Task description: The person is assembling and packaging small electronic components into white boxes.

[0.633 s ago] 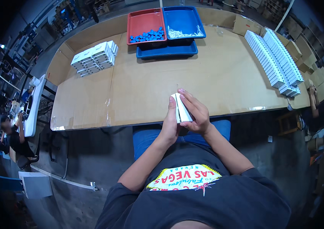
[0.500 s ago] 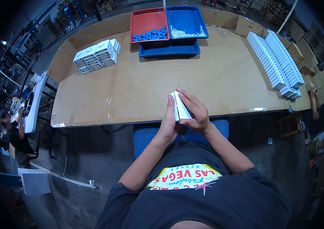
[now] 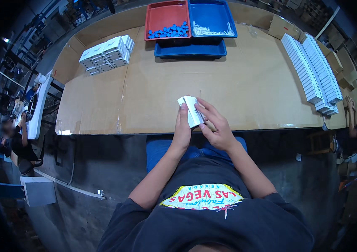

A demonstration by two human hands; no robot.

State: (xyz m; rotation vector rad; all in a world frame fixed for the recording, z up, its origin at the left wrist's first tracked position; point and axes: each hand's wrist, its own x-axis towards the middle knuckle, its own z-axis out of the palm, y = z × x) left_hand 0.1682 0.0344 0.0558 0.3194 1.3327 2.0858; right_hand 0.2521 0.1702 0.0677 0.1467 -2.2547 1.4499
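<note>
Head view first, then: what are the two hands doing?

— Both grasp one small white box (image 3: 191, 110), held just above the near edge of the bench (image 3: 245, 84), about midway along it. The left hand (image 3: 182, 128) clasps the box from its left side, thumb up against it. The right hand (image 3: 214, 126) grips it from the right, fingers (image 3: 206, 111) spread over its face.

— And what lies on the bench itself?

— At the far edge, near the middle, a red tray (image 3: 166, 12) with small blue parts (image 3: 168, 31) sits touching a blue tray (image 3: 212, 14) with pale thin pieces (image 3: 210, 30); both rest on another blue tray (image 3: 191, 49). Toward the far left corner stands a stack of white boxes (image 3: 107, 53). Along the right edge run two long rows of white boxes (image 3: 313, 69), packed side by side.

— Anyone else about?

— A person (image 3: 12, 136) sits off the bench's left end, well apart from the hands. Brown cartons (image 3: 346, 80) stand beyond the right edge.
</note>
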